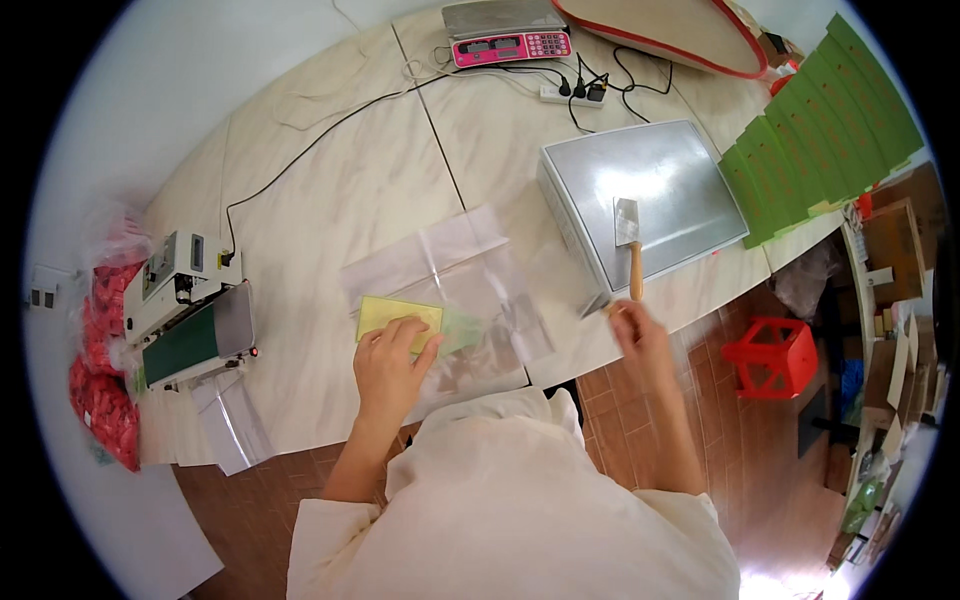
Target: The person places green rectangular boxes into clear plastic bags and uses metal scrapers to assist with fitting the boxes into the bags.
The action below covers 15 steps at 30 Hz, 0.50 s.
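Note:
My left hand (391,358) lies flat on a yellow-green rectangular packet (382,311), its fingers spread over the lower right part. The packet rests on clear plastic bags (495,300) at the table's near edge. My right hand (637,330), blurred, is closed around the handle of a small metal-bladed scraper (595,304). It is just off the near corner of a box-shaped device with a steel top (652,195). On that top lies a second scraper with a wooden handle (636,270), its end overhanging the near edge beside my right hand.
A band sealing machine (191,300) stands at the left, beside red packets (105,405). A pink scale (511,49) and a power strip (571,96) with cables are at the back. Green packets (817,135) stand overlapping at the right. A red stool (776,358) is on the floor.

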Each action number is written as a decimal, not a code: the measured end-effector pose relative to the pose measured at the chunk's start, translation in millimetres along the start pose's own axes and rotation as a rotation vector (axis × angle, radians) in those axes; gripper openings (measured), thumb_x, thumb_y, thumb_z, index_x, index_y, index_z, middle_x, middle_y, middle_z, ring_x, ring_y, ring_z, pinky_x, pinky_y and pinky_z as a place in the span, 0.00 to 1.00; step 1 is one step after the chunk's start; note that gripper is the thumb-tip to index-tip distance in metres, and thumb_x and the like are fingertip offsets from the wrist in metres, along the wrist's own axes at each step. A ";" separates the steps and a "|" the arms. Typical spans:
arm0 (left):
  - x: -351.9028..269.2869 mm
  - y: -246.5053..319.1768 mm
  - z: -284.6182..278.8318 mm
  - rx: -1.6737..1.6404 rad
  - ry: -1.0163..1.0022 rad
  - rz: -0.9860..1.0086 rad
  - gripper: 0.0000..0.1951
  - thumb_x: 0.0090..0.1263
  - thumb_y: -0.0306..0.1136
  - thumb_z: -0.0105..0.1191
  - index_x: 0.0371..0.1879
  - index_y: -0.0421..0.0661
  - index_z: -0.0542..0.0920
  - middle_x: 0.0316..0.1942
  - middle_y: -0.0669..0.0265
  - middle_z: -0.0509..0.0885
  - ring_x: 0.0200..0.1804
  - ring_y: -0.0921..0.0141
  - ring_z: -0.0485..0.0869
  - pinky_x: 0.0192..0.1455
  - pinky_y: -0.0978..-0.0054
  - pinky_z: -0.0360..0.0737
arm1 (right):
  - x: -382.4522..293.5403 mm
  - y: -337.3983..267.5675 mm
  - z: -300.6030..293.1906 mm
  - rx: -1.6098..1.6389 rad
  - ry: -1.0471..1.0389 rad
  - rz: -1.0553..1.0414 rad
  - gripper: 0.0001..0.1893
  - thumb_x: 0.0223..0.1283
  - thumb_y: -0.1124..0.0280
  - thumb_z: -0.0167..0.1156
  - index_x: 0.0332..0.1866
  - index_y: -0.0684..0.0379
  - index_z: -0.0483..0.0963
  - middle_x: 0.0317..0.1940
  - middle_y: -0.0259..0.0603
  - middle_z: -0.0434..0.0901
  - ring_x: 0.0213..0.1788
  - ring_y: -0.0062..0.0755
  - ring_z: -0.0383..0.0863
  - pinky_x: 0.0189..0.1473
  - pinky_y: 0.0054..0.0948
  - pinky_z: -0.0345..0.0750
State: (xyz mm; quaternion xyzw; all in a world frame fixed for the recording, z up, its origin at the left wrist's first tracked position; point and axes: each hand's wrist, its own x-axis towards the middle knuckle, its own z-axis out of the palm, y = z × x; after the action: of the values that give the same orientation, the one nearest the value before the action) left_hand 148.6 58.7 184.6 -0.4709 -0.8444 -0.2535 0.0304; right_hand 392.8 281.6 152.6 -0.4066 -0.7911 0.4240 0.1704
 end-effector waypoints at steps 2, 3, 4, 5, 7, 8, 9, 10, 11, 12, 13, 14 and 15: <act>-2.6 -6.4 4.0 0.034 0.054 0.029 0.07 0.62 0.35 0.61 0.32 0.46 0.81 0.37 0.68 0.85 0.34 0.64 0.82 0.46 0.68 0.74 | -11.4 -23.9 9.4 0.017 -0.072 -0.196 0.09 0.61 0.72 0.63 0.43 0.64 0.76 0.27 0.43 0.81 0.27 0.34 0.82 0.29 0.27 0.76; -2.7 -6.9 3.1 0.037 0.047 0.016 0.06 0.62 0.34 0.61 0.31 0.46 0.80 0.37 0.69 0.85 0.34 0.65 0.81 0.48 0.67 0.73 | -12.2 -33.0 12.1 0.011 -0.104 -0.270 0.09 0.60 0.73 0.64 0.42 0.63 0.76 0.27 0.42 0.81 0.27 0.34 0.82 0.29 0.28 0.76; -3.4 -7.4 1.6 0.040 0.041 0.000 0.06 0.62 0.33 0.61 0.31 0.46 0.80 0.37 0.69 0.85 0.34 0.65 0.81 0.49 0.66 0.72 | -12.3 -41.1 14.6 0.005 -0.138 -0.345 0.09 0.58 0.74 0.65 0.42 0.62 0.77 0.27 0.42 0.81 0.28 0.35 0.82 0.30 0.28 0.77; -4.1 -8.2 0.5 0.044 0.035 -0.017 0.05 0.62 0.32 0.61 0.30 0.46 0.80 0.37 0.69 0.85 0.34 0.66 0.81 0.50 0.66 0.71 | -11.3 -46.3 16.8 0.000 -0.173 -0.421 0.09 0.56 0.75 0.66 0.41 0.62 0.77 0.27 0.41 0.81 0.28 0.36 0.82 0.30 0.29 0.78; -6.5 -11.5 0.9 0.064 0.060 -0.042 0.05 0.61 0.31 0.61 0.30 0.47 0.79 0.36 0.69 0.84 0.36 0.67 0.80 0.52 0.65 0.69 | -6.8 -52.8 19.9 -0.001 -0.218 -0.501 0.09 0.54 0.75 0.67 0.40 0.61 0.77 0.28 0.40 0.81 0.28 0.38 0.82 0.30 0.30 0.78; -8.0 -13.4 1.3 0.075 0.072 -0.055 0.05 0.61 0.31 0.61 0.29 0.47 0.79 0.36 0.70 0.83 0.37 0.67 0.79 0.53 0.64 0.68 | -4.7 -55.8 21.6 -0.001 -0.242 -0.541 0.10 0.53 0.75 0.67 0.40 0.60 0.78 0.29 0.39 0.82 0.29 0.38 0.82 0.30 0.30 0.78; -9.0 -14.6 2.2 0.081 0.075 -0.065 0.05 0.60 0.31 0.61 0.29 0.47 0.78 0.36 0.70 0.82 0.39 0.67 0.79 0.53 0.64 0.67 | -2.6 -58.8 22.9 -0.006 -0.255 -0.554 0.10 0.53 0.75 0.67 0.40 0.60 0.78 0.29 0.38 0.82 0.29 0.38 0.82 0.30 0.30 0.78; -9.8 -15.5 3.2 0.087 0.079 -0.074 0.05 0.60 0.31 0.61 0.29 0.47 0.78 0.36 0.70 0.81 0.41 0.67 0.78 0.53 0.63 0.67 | -1.2 -61.5 24.3 -0.011 -0.267 -0.568 0.10 0.53 0.75 0.67 0.40 0.60 0.78 0.29 0.38 0.82 0.29 0.37 0.82 0.30 0.30 0.78; -10.3 -16.2 3.2 0.093 0.082 -0.083 0.05 0.60 0.30 0.61 0.29 0.47 0.78 0.36 0.71 0.80 0.42 0.67 0.77 0.53 0.63 0.66 | 0.0 -64.2 25.8 -0.015 -0.280 -0.581 0.09 0.53 0.75 0.67 0.40 0.60 0.78 0.29 0.38 0.82 0.29 0.37 0.82 0.30 0.30 0.78; -11.0 -16.6 3.3 0.081 0.078 -0.095 0.05 0.60 0.30 0.61 0.29 0.47 0.78 0.37 0.70 0.79 0.44 0.66 0.77 0.53 0.63 0.66 | 0.9 -65.5 27.6 -0.025 -0.288 -0.585 0.09 0.53 0.74 0.67 0.40 0.60 0.78 0.29 0.38 0.82 0.30 0.37 0.82 0.30 0.30 0.78; -11.5 -16.8 3.1 0.069 0.073 -0.105 0.05 0.60 0.30 0.61 0.29 0.47 0.78 0.38 0.70 0.78 0.45 0.66 0.76 0.53 0.63 0.66 | 1.6 -66.1 29.9 -0.035 -0.297 -0.589 0.09 0.53 0.74 0.67 0.40 0.60 0.78 0.29 0.38 0.82 0.30 0.37 0.82 0.30 0.31 0.78; -11.6 -17.3 3.1 0.057 0.068 -0.115 0.05 0.60 0.30 0.61 0.29 0.47 0.78 0.39 0.69 0.78 0.46 0.66 0.75 0.53 0.64 0.66 | 2.2 -67.3 31.6 -0.045 -0.304 -0.592 0.09 0.53 0.74 0.67 0.40 0.60 0.78 0.29 0.38 0.82 0.30 0.37 0.82 0.30 0.31 0.78; -12.5 -18.7 3.1 0.067 0.072 -0.111 0.06 0.59 0.30 0.62 0.30 0.47 0.78 0.40 0.69 0.77 0.47 0.66 0.75 0.54 0.63 0.66 | 2.2 -68.8 33.1 -0.053 -0.313 -0.595 0.09 0.53 0.74 0.67 0.40 0.60 0.78 0.30 0.38 0.82 0.30 0.37 0.82 0.30 0.31 0.78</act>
State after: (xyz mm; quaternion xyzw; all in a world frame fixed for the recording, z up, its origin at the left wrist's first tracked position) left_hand 140.9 42.4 170.8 -0.4129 -0.8755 -0.2432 0.0623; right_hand 336.8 244.4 188.8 -0.0921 -0.9023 0.3925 0.1525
